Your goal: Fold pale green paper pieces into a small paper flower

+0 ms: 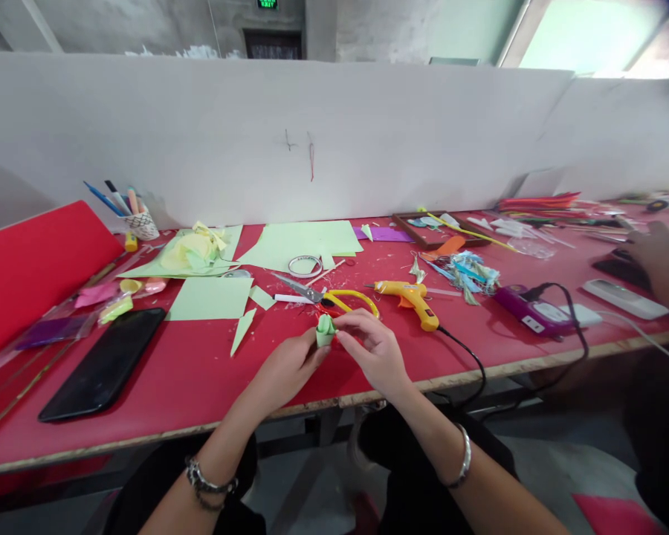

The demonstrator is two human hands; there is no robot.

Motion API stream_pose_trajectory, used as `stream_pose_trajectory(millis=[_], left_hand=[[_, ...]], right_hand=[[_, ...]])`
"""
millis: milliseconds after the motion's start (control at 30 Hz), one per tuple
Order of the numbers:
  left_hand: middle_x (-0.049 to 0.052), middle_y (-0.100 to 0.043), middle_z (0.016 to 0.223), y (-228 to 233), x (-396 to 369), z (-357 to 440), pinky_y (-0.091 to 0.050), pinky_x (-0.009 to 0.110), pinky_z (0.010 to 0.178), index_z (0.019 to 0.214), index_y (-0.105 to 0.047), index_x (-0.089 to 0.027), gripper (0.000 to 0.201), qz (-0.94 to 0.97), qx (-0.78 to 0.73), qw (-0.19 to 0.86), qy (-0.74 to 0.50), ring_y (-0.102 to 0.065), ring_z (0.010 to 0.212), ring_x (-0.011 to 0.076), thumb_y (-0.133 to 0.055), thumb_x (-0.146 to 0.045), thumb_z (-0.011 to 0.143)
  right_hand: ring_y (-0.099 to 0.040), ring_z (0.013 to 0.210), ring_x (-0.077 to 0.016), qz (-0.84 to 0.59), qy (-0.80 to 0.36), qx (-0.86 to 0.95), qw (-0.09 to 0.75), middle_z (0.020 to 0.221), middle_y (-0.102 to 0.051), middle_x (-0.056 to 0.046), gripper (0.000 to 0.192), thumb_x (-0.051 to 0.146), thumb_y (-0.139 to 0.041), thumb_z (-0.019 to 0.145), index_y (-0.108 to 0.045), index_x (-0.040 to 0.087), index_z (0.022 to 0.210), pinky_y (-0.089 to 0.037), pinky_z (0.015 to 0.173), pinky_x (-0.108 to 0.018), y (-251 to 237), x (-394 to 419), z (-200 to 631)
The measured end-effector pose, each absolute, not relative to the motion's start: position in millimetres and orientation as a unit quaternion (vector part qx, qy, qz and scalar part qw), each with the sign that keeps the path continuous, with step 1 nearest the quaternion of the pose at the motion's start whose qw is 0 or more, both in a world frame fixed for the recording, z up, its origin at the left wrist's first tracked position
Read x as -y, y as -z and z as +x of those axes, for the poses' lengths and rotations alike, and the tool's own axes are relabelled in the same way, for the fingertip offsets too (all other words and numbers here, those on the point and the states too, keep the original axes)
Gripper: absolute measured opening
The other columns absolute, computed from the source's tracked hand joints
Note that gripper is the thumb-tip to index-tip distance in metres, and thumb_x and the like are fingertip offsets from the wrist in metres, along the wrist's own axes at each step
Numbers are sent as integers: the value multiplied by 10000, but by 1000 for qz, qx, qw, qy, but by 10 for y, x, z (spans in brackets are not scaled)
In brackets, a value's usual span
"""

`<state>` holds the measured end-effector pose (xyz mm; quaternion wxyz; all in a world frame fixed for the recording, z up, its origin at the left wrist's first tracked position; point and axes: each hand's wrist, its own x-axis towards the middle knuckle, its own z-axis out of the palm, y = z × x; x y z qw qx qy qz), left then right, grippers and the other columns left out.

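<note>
Between my two hands, over the front of the red table, is a small rolled piece of light green paper (325, 330) shaped like a bud. My left hand (294, 371) grips its lower left side with fingers closed. On its right edge, the bent thumb and fingers of my right hand (372, 349) pinch the paper. Just behind lie scissors (343, 299) with yellow and red handles, beside a white pen (293, 299). A yellow glue gun (409, 297) rests to the right of my right hand. Green paper scraps (243, 331) lie left of my hands.
A black phone (105, 364) lies at the left, near green sheets (209, 299) and a pen cup (142, 223). At the right are a tassel bundle (471, 273), a purple power strip (535, 310) with cables and another person's hand (663, 267). A white partition (212, 141) stands behind.
</note>
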<state>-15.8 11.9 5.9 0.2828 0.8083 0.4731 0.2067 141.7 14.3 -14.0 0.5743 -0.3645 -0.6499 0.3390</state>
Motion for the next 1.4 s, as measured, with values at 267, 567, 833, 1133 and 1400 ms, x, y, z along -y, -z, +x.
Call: stream_pose_trajectory(millis=[267,567,833,1133,1400], left_hand=[[13,-594,743,-29,-96,-163,-381,226,614,918,-550,-164,292,799,-434,329,-256,-519,645,146,-347,-365,857],[-34,-461,620,16,-147,-100,-380,205,594,741,-515,-160,284,594,-476,517,-392,-438,587,97,-447,-431,793],[-18,-524,608,104,-226,-143,-355,195,535,669,-549,-152,303,461,-496,552,-487,-441,543,85,-545,-450,723],[5,-567,654,71,-196,-130,-408,242,634,704,-553,-142,334,480,-530,502,-486,-542,685,157,-544,-476,711],[1,-562,640,75,-203,-124,-405,247,613,696,-538,-146,343,518,-551,455,-470,-547,681,174,-509,-485,732]], right_hand=[[-553,774,-143,-376,-316,654,576,806,-555,-44,84,175,-557,754,-637,186,776,-473,668,-258,122,-131,1426],[-529,633,-115,-419,-341,580,610,739,-571,-19,139,261,-475,807,-586,189,848,-438,568,-233,135,-137,1405],[-526,638,-122,-410,-229,692,548,722,-570,-27,75,179,-503,783,-576,173,764,-434,574,-227,202,-116,1327],[-584,722,-148,-364,-104,847,373,817,-638,-66,275,198,-397,864,-565,184,1081,-473,653,-250,282,-70,1279],[-606,699,-176,-422,32,862,280,836,-671,-98,289,145,-434,827,-561,148,1086,-440,578,-244,240,-47,1179]])
